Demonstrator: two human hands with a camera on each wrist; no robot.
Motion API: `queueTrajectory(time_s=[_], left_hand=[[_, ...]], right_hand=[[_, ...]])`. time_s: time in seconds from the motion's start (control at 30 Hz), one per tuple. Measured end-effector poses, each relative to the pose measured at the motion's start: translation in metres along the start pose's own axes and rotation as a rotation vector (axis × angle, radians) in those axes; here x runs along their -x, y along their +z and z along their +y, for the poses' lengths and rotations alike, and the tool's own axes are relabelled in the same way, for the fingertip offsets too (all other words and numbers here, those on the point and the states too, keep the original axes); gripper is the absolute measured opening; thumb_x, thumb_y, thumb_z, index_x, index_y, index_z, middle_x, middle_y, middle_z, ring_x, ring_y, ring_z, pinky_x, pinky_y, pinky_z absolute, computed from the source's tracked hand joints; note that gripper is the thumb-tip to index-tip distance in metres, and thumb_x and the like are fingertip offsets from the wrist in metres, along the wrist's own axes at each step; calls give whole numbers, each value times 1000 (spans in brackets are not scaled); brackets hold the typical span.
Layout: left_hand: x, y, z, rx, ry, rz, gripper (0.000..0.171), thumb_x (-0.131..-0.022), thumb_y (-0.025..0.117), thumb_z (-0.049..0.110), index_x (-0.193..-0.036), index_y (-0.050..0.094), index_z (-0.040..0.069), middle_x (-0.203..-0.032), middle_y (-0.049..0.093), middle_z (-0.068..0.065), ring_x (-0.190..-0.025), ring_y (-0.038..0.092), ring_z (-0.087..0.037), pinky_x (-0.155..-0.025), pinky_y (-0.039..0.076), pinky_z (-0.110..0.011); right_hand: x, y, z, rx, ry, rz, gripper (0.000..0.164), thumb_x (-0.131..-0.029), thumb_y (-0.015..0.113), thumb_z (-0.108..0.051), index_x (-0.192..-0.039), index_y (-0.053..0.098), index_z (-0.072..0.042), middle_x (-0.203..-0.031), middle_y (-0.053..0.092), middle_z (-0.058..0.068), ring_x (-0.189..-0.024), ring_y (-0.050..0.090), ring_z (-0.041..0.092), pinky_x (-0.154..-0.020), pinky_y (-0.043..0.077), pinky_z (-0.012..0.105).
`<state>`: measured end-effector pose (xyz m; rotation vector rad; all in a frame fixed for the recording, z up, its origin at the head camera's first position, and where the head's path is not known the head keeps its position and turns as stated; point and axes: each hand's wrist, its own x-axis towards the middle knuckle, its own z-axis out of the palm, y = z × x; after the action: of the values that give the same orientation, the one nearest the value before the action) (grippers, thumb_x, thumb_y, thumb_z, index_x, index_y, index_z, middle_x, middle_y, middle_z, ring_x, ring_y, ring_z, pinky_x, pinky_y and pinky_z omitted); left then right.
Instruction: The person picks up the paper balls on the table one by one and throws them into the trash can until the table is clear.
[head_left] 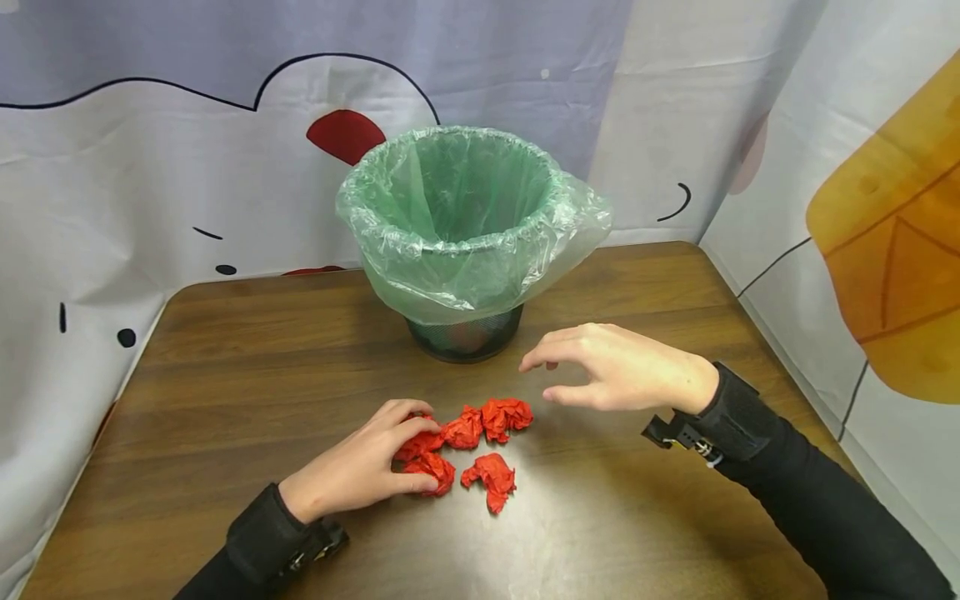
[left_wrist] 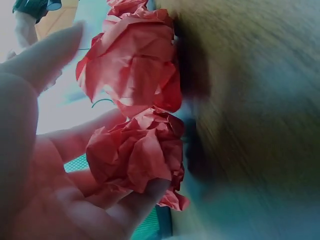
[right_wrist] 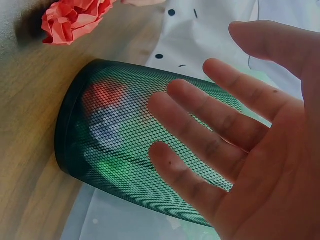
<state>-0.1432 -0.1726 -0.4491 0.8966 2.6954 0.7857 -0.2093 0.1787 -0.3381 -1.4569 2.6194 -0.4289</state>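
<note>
Several crumpled red paper balls lie on the wooden table. My left hand (head_left: 360,467) reaches over two at the left of the group, its fingers bent over the far paper ball (head_left: 412,447) and the thumb at the near paper ball (head_left: 437,473). In the left wrist view the fingers (left_wrist: 145,197) lie against one crumpled ball (left_wrist: 137,155), while the thumb stands apart from the other ball (left_wrist: 135,60). My right hand (head_left: 615,367) hovers empty right of the group, fingers spread and slightly bent, in front of a black mesh bin (right_wrist: 145,135).
A translucent green bag (head_left: 450,258) lines the bin and folds over its rim, bulging right. Through the mesh, red and pale crumpled pieces (right_wrist: 105,100) show low inside. Beyond the wooden table (head_left: 247,367) hangs a printed curtain (head_left: 97,200) at the back and right.
</note>
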Motion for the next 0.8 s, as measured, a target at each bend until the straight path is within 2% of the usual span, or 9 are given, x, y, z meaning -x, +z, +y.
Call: queueTrajectory(time_s=[0.1,0.23,0.33,0.43,0.57,0.8], left_hand=[[0,-1,0,14,2,25,46,-93,67,50,-128,65,20,-144,49,-2,-134,43,-17,-105,46,-44],[-2,-1,-2,-1,37,79,27,-103,56,28,-125,66,17,-139,53,-3,-131,46,-16,-106,45,-43],[-3,0,-4,-28,47,114,26,-103,51,13,-125,66,15,-137,55,-3,-129,48,-16,-105,46,-42],[-4,0,-6,-46,35,123,29,-99,53,9,-125,65,15,-137,55,-3,-128,49,-16,-103,47,-42],[-4,0,-7,-59,19,117,31,-95,63,12,-125,65,16,-138,54,-4,-127,50,-17,-102,48,-42],[-6,1,-7,-72,-27,132,36,-91,73,16,-126,64,18,-138,55,-4,-126,55,-20,-101,50,-43]], right_hand=[[0,2,2,-12,-2,2,33,-97,64,-38,-129,63,-31,-122,62,-19,-104,61,1,-91,51,34],[-1,4,3,-30,-6,2,33,-97,64,-37,-129,63,-29,-122,62,-18,-104,61,1,-91,51,34],[-1,5,4,-37,-1,-1,33,-97,64,-36,-129,63,-29,-122,63,-17,-105,61,1,-92,51,34],[-1,7,5,-44,4,-3,33,-98,64,-36,-130,63,-29,-123,63,-17,-105,62,3,-92,51,34],[0,9,7,-53,7,-3,33,-98,64,-36,-130,63,-29,-123,63,-17,-106,64,7,-92,51,35],[1,10,8,-62,12,-2,33,-98,64,-36,-130,63,-29,-124,63,-17,-105,61,3,-92,51,34]])
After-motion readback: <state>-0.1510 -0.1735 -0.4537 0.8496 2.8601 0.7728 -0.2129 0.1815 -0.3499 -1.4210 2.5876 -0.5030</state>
